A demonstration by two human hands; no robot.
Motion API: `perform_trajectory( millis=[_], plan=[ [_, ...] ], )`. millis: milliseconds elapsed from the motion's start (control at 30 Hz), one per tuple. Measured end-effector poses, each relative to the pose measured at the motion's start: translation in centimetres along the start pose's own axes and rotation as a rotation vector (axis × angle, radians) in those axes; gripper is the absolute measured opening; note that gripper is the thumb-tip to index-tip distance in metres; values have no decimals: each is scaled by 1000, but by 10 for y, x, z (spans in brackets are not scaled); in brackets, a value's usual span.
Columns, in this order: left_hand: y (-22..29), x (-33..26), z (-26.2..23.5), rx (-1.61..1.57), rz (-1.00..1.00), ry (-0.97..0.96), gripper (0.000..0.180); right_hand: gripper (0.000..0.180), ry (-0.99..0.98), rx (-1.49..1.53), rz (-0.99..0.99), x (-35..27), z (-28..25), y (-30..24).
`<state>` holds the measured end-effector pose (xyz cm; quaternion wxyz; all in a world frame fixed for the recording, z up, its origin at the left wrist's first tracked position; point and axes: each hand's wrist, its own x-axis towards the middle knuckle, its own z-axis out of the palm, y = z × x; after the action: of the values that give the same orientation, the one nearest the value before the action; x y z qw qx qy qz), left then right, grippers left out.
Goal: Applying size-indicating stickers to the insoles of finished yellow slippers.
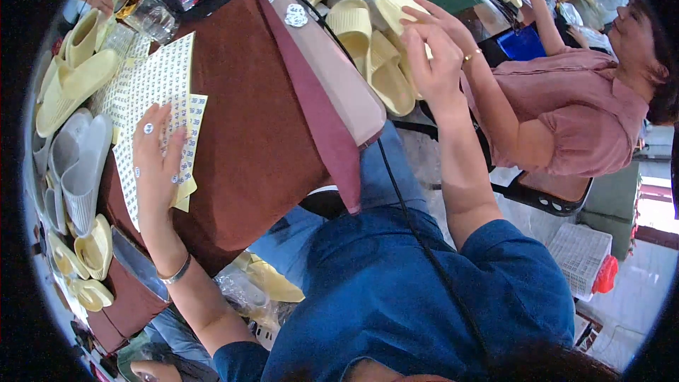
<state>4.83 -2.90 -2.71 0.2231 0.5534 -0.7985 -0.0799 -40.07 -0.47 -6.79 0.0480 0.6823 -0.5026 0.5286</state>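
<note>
My left hand [157,148] lies over white sheets of small round stickers [166,71] on the brown tabletop, its fingers stretched out. Several round stickers are stuck to its fingers and back. My right hand [433,64] is raised beside a pile of pale yellow slippers [387,78], fingers curled closed. What they hold, if anything, is hidden. Just behind it a co-worker's hand [453,28] reaches to a pale yellow slipper [396,8]; this hand overlaps mine in the view.
Grey slippers [81,170] and more yellow slippers [85,88] line the table's left side. A glass with a gold rim [148,18] stands near the far left corner. A black cable [399,198] hangs across my front. A co-worker in pink [559,106] sits at right.
</note>
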Motion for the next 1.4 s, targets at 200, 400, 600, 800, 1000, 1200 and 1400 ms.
perform_trajectory(
  millis=[200,400,600,800,1000,1200,1400],
  plan=[
    [9,7,-10,-35,45,105,35,7,-246,-504,74,-39,-6,100],
    [7,5,-13,-28,19,105,35,12,-432,-497,323,-23,20,75],
    [9,3,-14,-55,-33,96,35,13,-369,-470,267,-86,19,76],
    [11,2,-8,-111,12,109,34,23,-139,-724,93,-90,-3,119],
    [12,1,-16,-123,10,139,33,14,-238,-462,161,-53,27,129],
    [13,4,-13,-105,68,130,32,35,-348,-735,150,-58,97,68],
    [14,2,-12,-141,36,136,32,32,-345,-743,359,-48,110,73]
  ],
)
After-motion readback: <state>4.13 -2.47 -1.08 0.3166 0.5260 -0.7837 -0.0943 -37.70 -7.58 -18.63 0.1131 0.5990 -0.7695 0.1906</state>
